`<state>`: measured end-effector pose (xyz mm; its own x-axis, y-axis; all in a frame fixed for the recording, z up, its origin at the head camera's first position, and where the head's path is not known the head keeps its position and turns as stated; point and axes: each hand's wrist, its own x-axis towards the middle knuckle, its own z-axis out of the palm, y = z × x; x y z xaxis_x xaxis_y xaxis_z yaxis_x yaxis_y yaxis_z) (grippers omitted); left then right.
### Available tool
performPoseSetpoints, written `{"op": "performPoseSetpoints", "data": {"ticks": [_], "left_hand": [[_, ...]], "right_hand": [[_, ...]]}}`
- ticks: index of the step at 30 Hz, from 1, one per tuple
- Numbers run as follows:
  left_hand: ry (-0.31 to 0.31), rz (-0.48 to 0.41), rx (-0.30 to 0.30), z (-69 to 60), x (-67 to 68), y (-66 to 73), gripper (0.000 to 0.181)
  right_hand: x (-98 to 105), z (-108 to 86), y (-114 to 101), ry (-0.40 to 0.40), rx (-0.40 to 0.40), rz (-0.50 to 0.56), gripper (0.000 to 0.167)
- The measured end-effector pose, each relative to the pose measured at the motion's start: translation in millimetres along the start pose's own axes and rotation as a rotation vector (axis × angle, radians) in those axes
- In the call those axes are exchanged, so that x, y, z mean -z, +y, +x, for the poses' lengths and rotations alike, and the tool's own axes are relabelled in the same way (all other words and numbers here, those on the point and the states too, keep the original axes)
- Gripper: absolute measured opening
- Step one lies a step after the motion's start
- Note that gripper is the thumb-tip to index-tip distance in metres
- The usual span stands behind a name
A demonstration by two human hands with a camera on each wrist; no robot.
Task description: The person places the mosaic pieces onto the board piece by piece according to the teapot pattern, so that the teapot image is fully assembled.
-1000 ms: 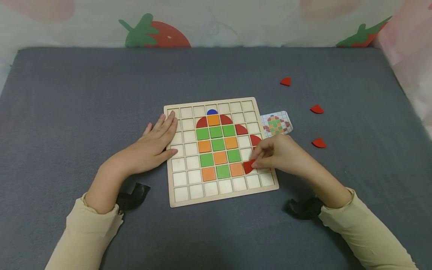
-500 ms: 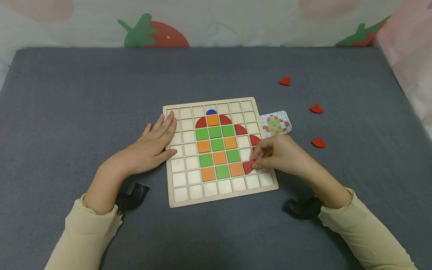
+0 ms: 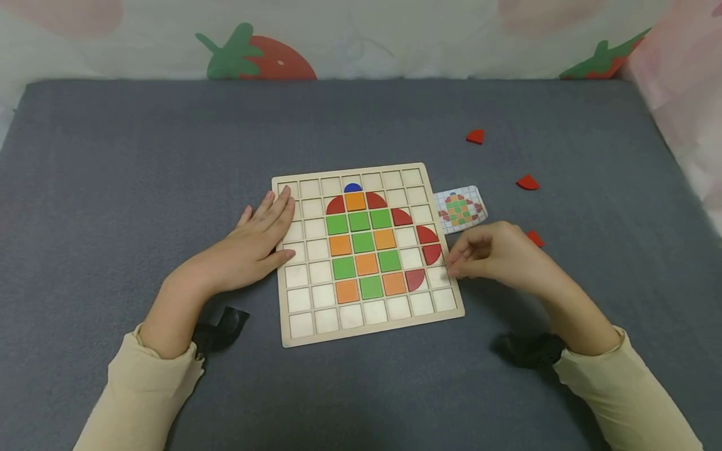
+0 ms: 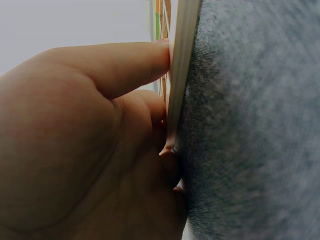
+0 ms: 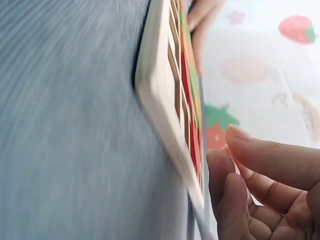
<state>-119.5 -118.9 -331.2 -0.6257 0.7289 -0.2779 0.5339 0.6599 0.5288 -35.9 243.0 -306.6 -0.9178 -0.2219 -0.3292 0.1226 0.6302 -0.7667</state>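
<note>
My left hand [image 3: 248, 247] lies on the left side of a wooden grid board [image 3: 372, 332], fingers straight; in the left wrist view its thumb [image 4: 135, 62] touches the board's edge. My right hand [image 3: 502, 257] hovers just off the board's right edge, fingers loosely bent and holding nothing. In the right wrist view a small gap shows between thumb and fingers. A red quarter-circle tile [image 3: 415, 279] sits in a cell beside an orange square tile [image 3: 393, 284]. More red quarter-circles, green squares [image 3: 371, 287] and a blue half-circle [image 3: 353, 188] fill other cells.
A printed pattern card [image 3: 460, 208] lies at the board's right edge. Loose red quarter-circle tiles lie to the right: one at the back [image 3: 476, 136], one in the middle [image 3: 528, 182], one [image 3: 535, 238] partly hidden by my right hand. Grey cloth [image 3: 169, 156] covers the table.
My right hand has let go of the red quarter-circle tile, now in its cell, and moved right off the board. My left hand has stayed in place.
</note>
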Motion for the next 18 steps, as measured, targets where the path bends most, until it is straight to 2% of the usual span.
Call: {"op": "performPoseSetpoints", "data": {"ticks": [11, 18], "left_hand": [[0.002, -0.001, -0.006, 0.5, -0.1, 0.1, 0.070], [0.002, 0.000, -0.001, -0.1, 0.5, 0.7, 0.071]], "right_hand": [[45.7, -32.8, 38.2, 0.154, -0.055, -0.024, 0.020], [73.8, -43.1, 61.2, 0.241, -0.119, -0.074, 0.028]]}}
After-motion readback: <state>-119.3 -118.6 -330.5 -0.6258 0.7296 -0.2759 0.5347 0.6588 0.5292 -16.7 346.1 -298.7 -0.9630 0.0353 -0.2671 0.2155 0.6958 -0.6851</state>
